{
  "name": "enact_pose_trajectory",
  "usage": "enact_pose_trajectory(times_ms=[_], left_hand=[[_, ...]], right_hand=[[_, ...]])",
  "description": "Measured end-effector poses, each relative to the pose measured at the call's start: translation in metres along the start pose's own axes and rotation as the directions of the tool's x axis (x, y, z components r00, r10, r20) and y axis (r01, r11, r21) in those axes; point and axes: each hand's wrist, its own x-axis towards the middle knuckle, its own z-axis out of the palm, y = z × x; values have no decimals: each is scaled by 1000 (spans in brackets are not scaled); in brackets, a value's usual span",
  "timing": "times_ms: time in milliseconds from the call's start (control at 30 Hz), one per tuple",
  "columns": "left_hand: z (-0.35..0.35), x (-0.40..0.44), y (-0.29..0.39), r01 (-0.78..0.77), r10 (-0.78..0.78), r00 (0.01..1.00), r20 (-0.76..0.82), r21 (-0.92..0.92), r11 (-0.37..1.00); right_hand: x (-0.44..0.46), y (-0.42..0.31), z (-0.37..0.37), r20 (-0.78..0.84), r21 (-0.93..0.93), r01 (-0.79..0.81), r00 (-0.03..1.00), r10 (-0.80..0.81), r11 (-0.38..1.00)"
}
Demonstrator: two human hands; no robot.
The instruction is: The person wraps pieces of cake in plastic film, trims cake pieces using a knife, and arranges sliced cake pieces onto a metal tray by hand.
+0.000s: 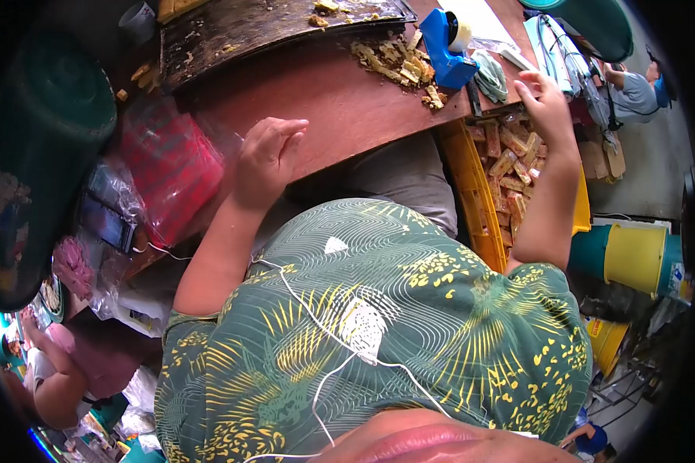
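My left hand [269, 150] hovers over the front edge of the red-brown table [309, 96]. Its fingers are half bent, the thumb a little apart from them, and nothing shows in between. On the right, my right hand [547, 100] is raised with thumb and fingers apart and no object visible in it. Beneath my right forearm, small wrapped bars [505, 163] fill a yellow crate [471, 181]. Nearest to that hand are a grey-green cloth [489, 76] and a blue tape dispenser [448, 50] on the table.
Broken yellowish pieces [398, 63] lie by the dispenser, below a dark tray [278, 38]. Red plastic packaging [170, 158] and a phone [106, 220] are at left, beside a large green drum [46, 154]. Yellow and teal buckets [633, 258] stand at right. Other people are visible at the edges.
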Motion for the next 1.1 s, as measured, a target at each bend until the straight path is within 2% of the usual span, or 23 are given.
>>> enact_pose_trajectory(times_ms=[33, 100, 167, 233, 300, 367, 433, 467, 500, 533, 567, 600, 633, 667, 700, 733, 767, 867, 900, 967, 1000, 1067, 1100], left_hand=[[0, 0, 0, 10, -10, 1000, -6, 0, 1000], [-3, 0, 1, 42, -42, 999, 1, -7, 999], [-5, -1, 2, 90, -89, 996, 25, -19, 996], [-1, -6, 0, 262, -260, 965, 45, -281, 923], [0, -14, -18, 379, -373, 922, 107, -451, 808], [-8, -22, -46, 463, -429, 882, 195, -529, 711], [-16, -6, -21, 492, -531, 831, 168, -666, 561], [-17, 4, -6, 497, -582, 796, 166, -728, 473], [-16, 15, 4, 496, -559, 795, 235, -783, 375], [-13, 27, 12, 496, -529, 792, 304, -825, 270], [-5, 34, 19, 496, -490, 790, 368, -854, 159], [8, 41, 25, 491, -430, 808, 403, -864, 113], [24, 50, 31, 486, -364, 825, 431, -871, 70], [33, 56, 37, 482, -295, 841, 453, -876, 28], [36, 56, 52, 495, -276, 836, 475, -869, 5], [39, 57, 66, 510, -257, 829, 497, -860, -18], [48, 57, 72, 439, -247, 863, 441, -896, -69], [44, 41, 49, 648, -85, 747, 659, -751, -131], [45, 36, 49, 617, -97, 762, 641, -763, -194], [49, 21, 55, 549, -120, 784, 609, -771, -322], [46, 20, 58, 586, -152, 787, 598, -801, -120], [39, 20, 67, 594, -227, 786, 575, -804, 20], [33, 23, 72, 598, -260, 786, 561, -796, 91]], right_hand=[[20, 21, 24, 116, 149, -82, 991, 65, 985], [45, 58, 89, -11, 211, 46, 999, -45, 976], [69, 110, 153, -203, -82, 254, 943, -266, 964], [67, 116, 180, -176, -133, 148, 970, -170, 980], [68, 114, 159, -136, -34, 21, 990, -26, 999], [67, 114, 147, -197, 239, -76, 972, 125, 968], [58, 96, 129, -437, 258, 69, 898, 53, 964], [36, 43, 108, -384, 461, 108, 919, 88, 881], [14, -9, 86, -329, 644, 127, 936, 124, 755], [-5, -50, 78, -266, 684, 125, 960, 86, 719], [-27, -83, 84, -206, 743, 169, 978, -19, 647], [-42, -112, 91, -158, 800, 203, 979, -128, 565], [-44, -132, 108, -406, 526, 615, 789, -462, 588], [-63, -171, 106, -370, 594, 636, 760, -534, 493], [-70, -195, 110, -371, 594, 716, 648, -665, 367], [-91, -216, 143, -454, 820, 559, 766, -455, 122], [-90, -223, 135, -519, 690, 673, 716, -466, 265], [-68, -228, 131, -497, 747, 633, 735, -462, 204], [-64, -231, 129, -482, 805, 573, 783, -394, 155], [-59, -236, 117, -471, 790, 572, 796, -381, 219], [-57, -237, 111, -454, 800, 551, 815, -360, 238], [-52, -236, 104, -425, 814, 512, 847, -318, 274], [-48, -233, 104, -480, 761, 583, 801, -359, 283]])
